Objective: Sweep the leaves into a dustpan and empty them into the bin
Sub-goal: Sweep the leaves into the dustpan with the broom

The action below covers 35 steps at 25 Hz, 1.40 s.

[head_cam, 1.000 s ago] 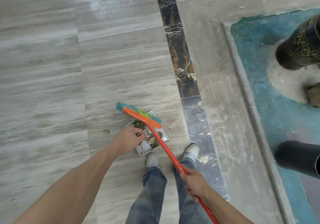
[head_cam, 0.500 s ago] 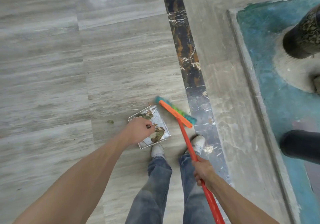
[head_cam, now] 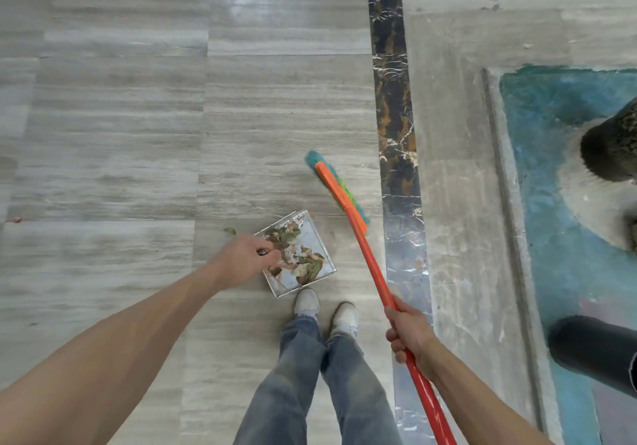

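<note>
Swung clear of the dustpan (head_cam: pixel 312 234), the broom (head_cam: pixel 339 191) now sits to its right. Bare floor (head_cam: pixel 113 134) lies open leftward; one stray leaf (head_cam: pixel 230 230) remains. Left hand (head_cam: pixel 243 259) grips the leaf-filled pan's handle; right hand (head_cam: pixel 410 332) clasps the broomstick beside a dark marble strip (head_cam: pixel 393 100). Black bin (head_cam: pixel 598 351) stands far right.

Faded blue jeans (head_cam: pixel 303 382), white shoes (head_cam: pixel 306 303) (arms unsleeved)

Open floor (head_cam: pixel 113 127) is seen across the frame's left and top, while the right edge is blocked by a raised ledge (head_cam: pixel 496 176) and dark pots (head_cam: pixel 596 351).
</note>
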Each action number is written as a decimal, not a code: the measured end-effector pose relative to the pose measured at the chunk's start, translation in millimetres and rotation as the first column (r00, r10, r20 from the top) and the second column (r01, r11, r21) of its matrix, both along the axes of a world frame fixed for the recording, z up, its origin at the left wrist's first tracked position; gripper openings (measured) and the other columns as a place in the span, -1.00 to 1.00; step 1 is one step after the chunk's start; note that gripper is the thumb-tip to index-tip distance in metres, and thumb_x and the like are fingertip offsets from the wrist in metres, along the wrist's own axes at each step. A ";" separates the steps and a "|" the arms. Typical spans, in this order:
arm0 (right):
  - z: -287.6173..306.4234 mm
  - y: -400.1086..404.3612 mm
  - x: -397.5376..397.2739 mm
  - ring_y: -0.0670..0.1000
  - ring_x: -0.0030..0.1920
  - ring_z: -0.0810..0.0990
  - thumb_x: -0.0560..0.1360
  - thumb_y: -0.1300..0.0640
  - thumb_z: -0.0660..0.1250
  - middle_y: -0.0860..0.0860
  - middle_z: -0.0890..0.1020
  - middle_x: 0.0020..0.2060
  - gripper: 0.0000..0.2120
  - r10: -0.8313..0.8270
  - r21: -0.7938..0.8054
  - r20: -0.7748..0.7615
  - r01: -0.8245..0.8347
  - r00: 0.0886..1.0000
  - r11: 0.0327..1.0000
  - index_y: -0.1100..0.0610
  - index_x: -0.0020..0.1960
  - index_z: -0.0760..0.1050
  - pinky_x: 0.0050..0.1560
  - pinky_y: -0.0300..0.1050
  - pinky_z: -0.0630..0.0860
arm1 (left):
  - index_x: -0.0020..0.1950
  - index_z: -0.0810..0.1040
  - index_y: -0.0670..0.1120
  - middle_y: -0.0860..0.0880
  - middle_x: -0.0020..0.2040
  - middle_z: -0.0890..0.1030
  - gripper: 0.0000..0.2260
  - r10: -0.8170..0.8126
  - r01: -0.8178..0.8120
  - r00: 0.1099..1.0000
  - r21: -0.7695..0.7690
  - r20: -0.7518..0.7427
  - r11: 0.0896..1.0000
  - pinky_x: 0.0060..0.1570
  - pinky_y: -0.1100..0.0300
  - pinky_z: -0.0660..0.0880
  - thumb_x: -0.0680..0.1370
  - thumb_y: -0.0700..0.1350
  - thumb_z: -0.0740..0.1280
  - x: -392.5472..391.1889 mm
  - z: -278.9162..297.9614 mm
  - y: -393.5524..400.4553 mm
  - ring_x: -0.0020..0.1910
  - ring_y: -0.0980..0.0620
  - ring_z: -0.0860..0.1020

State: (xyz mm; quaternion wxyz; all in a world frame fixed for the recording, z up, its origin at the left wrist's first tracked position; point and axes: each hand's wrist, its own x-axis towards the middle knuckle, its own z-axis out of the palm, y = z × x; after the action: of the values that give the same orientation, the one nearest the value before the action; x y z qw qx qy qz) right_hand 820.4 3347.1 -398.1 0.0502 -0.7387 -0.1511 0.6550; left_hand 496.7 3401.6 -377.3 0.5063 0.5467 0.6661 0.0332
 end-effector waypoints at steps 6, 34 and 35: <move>-13.0 29.6 -21.6 -0.07 -0.55 0.22 0.58 0.18 0.13 0.03 0.31 -0.46 -0.71 0.128 0.066 0.074 -0.133 0.989 0.989 -0.14 0.18 0.43 -0.59 -0.25 0.25 | -0.45 0.22 0.00 0.07 -0.49 0.19 -0.57 0.253 -0.251 0.967 0.044 -0.027 0.967 -0.45 0.20 0.09 0.57 0.00 0.30 -70.0 15.3 -53.8 -0.47 0.10 0.16; -48.3 -120.4 -310.1 -0.07 -0.62 0.31 0.56 0.20 0.09 0.02 0.38 -0.49 -0.64 0.489 -0.120 -0.104 -0.499 0.866 0.858 0.00 0.30 0.45 -0.60 -0.27 0.28 | -0.47 0.22 -0.03 0.09 -0.53 0.21 -0.62 0.335 -0.341 0.939 -0.082 -0.082 0.937 -0.37 0.16 0.09 0.49 -0.13 0.29 -289.4 -39.9 -135.8 -0.49 0.10 0.15; -38.6 -122.9 -312.7 -0.08 -0.63 0.29 0.56 0.20 0.10 0.03 0.36 -0.49 -0.63 0.487 -0.125 -0.144 -0.505 0.861 0.854 -0.03 0.29 0.46 -0.60 -0.29 0.25 | -0.47 0.21 -0.03 0.09 -0.53 0.20 -0.62 0.337 -0.344 0.937 -0.069 -0.093 0.936 -0.36 0.15 0.09 0.49 -0.13 0.30 -289.3 -37.6 -136.0 -0.48 0.09 0.15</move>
State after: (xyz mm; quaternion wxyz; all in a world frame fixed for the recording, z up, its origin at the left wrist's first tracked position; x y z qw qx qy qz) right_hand 507.6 3224.1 -436.7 -0.1715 -0.6399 -0.2809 0.6944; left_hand 207.4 3265.7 -414.9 0.4885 0.4020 0.7713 0.0703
